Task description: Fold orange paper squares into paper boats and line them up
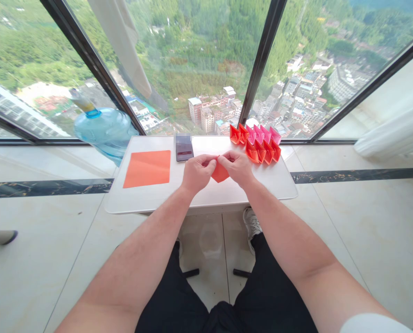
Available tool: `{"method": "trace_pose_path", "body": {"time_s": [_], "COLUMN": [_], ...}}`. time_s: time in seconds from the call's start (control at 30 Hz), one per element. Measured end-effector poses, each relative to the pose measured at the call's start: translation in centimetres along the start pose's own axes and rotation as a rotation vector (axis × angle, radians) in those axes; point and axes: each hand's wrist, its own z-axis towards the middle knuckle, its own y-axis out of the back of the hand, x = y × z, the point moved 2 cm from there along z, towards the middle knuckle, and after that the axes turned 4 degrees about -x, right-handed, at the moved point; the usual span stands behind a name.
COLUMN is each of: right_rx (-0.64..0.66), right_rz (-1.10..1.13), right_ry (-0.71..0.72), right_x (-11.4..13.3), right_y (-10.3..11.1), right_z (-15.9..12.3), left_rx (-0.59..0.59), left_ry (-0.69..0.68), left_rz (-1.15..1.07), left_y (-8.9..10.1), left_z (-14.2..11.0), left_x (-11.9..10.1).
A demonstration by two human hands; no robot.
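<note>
Between my hands, over the middle of the small white table (pixel 151 199), is a folded piece of red-orange paper (pixel 221 174) with its pointed end towards me. My left hand (pixel 198 172) pinches its upper left edge between thumb and fingers. On the other side my right hand (pixel 238 167) pinches the upper right edge, the two hands almost meeting at the top. My fingers cover much of the paper's upper part. Flat on the left of the table lies a stack or sheet of orange paper (pixel 147 169); I cannot tell how many sheets.
Several folded red paper shapes (pixel 263 151) and pink ones (pixel 263 134) stand in rows at the table's back right. A phone (pixel 184 148) lies near the back edge. Behind the table's left corner stands a large blue water bottle (pixel 104 132), beside the tall window (pixel 199 60).
</note>
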Motion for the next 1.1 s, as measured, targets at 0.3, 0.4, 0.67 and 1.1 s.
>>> {"method": "trace_pose_path", "body": {"time_s": [0.3, 0.4, 0.67, 1.1], "right_rx": [0.002, 0.000, 0.010, 0.032], "right_rz": [-0.039, -0.039, -0.043, 0.135], "right_ry": [-0.003, -0.002, -0.053, -0.111], "right_x": [-0.2, -0.3, 0.0, -0.5], "right_y": [-0.2, -0.2, 0.0, 0.2], "right_z": [0.1, 0.1, 0.0, 0.2], "left_rx": [-0.007, -0.013, -0.009, -0.027], "left_ry": [0.065, 0.079, 0.153, 0.238], "left_rz": [-0.049, -0.056, -0.165, -0.234], "left_y": [-0.2, -0.2, -0.4, -0.4], "left_z": [-0.1, 0.0, 0.2, 0.3], "left_x": [-0.2, -0.2, 0.6, 1.0]}}
